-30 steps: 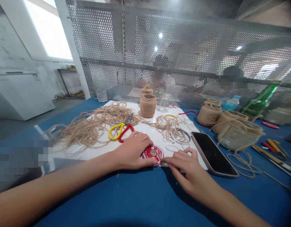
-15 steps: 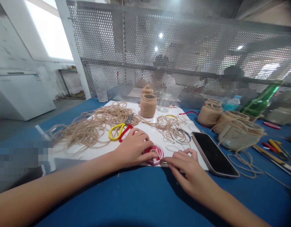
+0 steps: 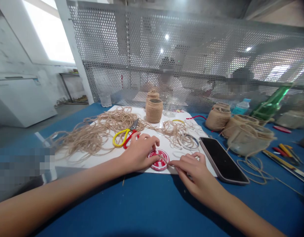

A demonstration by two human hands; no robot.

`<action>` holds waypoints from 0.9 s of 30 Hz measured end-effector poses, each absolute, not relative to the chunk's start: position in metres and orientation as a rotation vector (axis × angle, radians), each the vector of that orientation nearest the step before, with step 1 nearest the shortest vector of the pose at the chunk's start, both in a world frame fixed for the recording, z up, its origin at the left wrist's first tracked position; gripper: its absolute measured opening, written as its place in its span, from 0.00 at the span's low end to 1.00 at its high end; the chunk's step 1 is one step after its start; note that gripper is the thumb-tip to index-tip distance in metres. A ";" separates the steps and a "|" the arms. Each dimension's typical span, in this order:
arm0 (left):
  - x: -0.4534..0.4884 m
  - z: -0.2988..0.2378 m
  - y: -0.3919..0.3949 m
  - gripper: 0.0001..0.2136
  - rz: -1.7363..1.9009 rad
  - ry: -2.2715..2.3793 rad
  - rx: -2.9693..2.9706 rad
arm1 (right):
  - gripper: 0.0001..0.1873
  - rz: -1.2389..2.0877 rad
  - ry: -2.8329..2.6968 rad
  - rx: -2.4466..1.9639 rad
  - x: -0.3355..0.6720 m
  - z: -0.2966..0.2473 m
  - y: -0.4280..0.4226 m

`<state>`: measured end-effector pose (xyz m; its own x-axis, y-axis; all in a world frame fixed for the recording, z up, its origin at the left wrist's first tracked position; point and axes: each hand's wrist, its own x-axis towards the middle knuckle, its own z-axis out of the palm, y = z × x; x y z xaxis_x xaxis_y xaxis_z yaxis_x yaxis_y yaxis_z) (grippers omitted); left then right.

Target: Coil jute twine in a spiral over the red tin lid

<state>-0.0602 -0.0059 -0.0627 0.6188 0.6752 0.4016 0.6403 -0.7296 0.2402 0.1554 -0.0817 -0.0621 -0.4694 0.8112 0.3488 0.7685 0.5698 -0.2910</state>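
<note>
A red disc (image 3: pixel 155 167) with white markings lies flat on the white sheet (image 3: pixel 139 168) near its front edge. My left hand (image 3: pixel 140 151) is over its left side, thumb tip on the disc's middle, the other fingers bent and raised apart from the thumb. A short strand of twine (image 3: pixel 164 160) runs from the thumb across the disc to my right hand (image 3: pixel 192 169), whose finger and thumb pinch its end at the disc's right edge. Scissors (image 3: pixel 121 137) with one yellow and one red handle lie beyond my left hand, partly covered by it.
Loose twine (image 3: pixel 92 135) is heaped at the left. Twine-wrapped jars (image 3: pixel 154 111) stand at the back, others (image 3: pixel 218 117) to the right. A phone (image 3: pixel 223 159) lies right of my right hand, near a green bottle (image 3: pixel 272 103). A perforated metal screen (image 3: pixel 142 42) closes off the back.
My left fingers have lifted and drawn back from the disc, uncovering more of it; the thumb has shifted left. My right hand stays nearly in place at the disc's right edge.
</note>
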 end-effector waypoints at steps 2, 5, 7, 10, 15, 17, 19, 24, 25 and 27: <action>-0.060 -0.062 -0.005 0.09 0.689 1.100 2.791 | 0.17 0.123 -2.350 -1.270 0.155 -0.062 -0.081; -0.060 -0.062 -0.004 0.08 0.636 1.083 2.816 | 0.16 0.129 -2.347 -1.277 0.155 -0.061 -0.081; -0.061 -0.061 -0.002 0.08 0.639 1.083 2.817 | 0.16 0.133 -2.346 -1.282 0.155 -0.061 -0.081; -0.061 -0.058 -0.003 0.07 0.642 1.072 2.845 | 0.16 0.126 -2.351 -1.284 0.155 -0.061 -0.080; -0.060 -0.052 -0.009 0.08 0.659 1.064 2.986 | 0.16 0.125 -2.359 -1.288 0.155 -0.060 -0.080; -0.059 -0.050 -0.011 0.07 0.653 1.051 3.056 | 0.15 0.126 -2.358 -1.288 0.155 -0.060 -0.079; -0.059 -0.049 -0.012 0.06 0.628 1.039 3.087 | 0.15 0.115 -2.363 -1.282 0.155 -0.060 -0.079; -0.060 -0.050 -0.011 0.06 0.626 0.978 3.087 | 0.16 0.026 -2.366 -1.269 0.156 -0.060 -0.079; -0.060 -0.050 -0.010 0.07 0.635 0.968 3.087 | 0.16 0.011 -2.364 -1.268 0.156 -0.060 -0.079; -0.061 -0.051 -0.009 0.07 0.651 0.959 3.084 | 0.15 -0.002 -2.362 -1.266 0.156 -0.060 -0.079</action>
